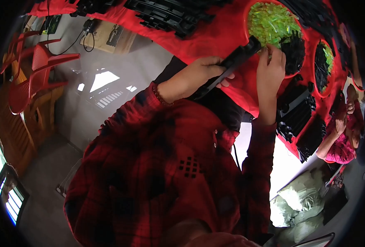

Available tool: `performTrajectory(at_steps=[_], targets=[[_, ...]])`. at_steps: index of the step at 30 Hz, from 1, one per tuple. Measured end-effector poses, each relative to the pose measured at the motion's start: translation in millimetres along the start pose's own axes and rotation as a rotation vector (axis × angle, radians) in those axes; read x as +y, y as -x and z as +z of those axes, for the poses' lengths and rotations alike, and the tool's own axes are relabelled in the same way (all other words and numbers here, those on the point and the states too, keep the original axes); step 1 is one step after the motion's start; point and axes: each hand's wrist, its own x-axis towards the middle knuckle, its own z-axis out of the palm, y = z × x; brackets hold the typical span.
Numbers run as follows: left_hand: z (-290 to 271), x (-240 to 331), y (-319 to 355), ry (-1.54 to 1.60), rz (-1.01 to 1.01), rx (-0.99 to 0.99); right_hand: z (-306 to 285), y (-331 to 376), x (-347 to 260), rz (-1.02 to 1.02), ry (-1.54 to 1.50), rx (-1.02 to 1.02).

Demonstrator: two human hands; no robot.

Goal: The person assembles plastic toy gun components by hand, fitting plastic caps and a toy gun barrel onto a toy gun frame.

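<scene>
My left hand (193,78) is closed round a long black plastic strip (237,58), which slants up to the right above the red-covered table. The fingers of my right hand (272,68) are pinched together near the strip's far end, beside the rim of a round red basin (246,25). Whatever they hold is too small to make out. In the basin lie translucent yellow-green pieces (269,24), with small black pieces (294,53) heaped at the near right side.
Rows of black strips (166,16) lie at the table's far side, and more black parts (295,107) to the right. Beyond them is a second basin (315,78) of mixed pieces. Another person's arm (333,138) shows at far right. Red chairs (40,61) stand left; pale sacks (302,197) sit lower right.
</scene>
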Motion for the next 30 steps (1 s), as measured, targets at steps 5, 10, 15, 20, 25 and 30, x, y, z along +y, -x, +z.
performTrajectory(at_steps=[5,10,15,20,25,30], targets=[[-3.9,1.9,1.0,0.086,0.005,-0.042,1.6,-15.1,-11.5,0.116,0.189,-0.188],[-1.2,-5.7,-2.4,-0.025,0.01,0.023,5.2,-20.2,-9.4,0.189,0.214,-0.253],[-3.3,-10.8,-5.2,-0.308,0.095,0.076,7.8,-21.3,-0.8,0.182,0.209,-0.264],[-4.8,-17.3,-4.6,-0.412,0.309,0.012,9.1,-19.1,5.7,0.184,0.163,-0.216],[-3.2,-7.9,2.8,-0.288,0.227,-0.184,8.4,-18.4,9.8,0.177,0.101,-0.183],[-3.5,-14.1,1.0,-0.31,0.212,-0.196,3.8,-18.9,6.3,0.208,0.063,-0.181]])
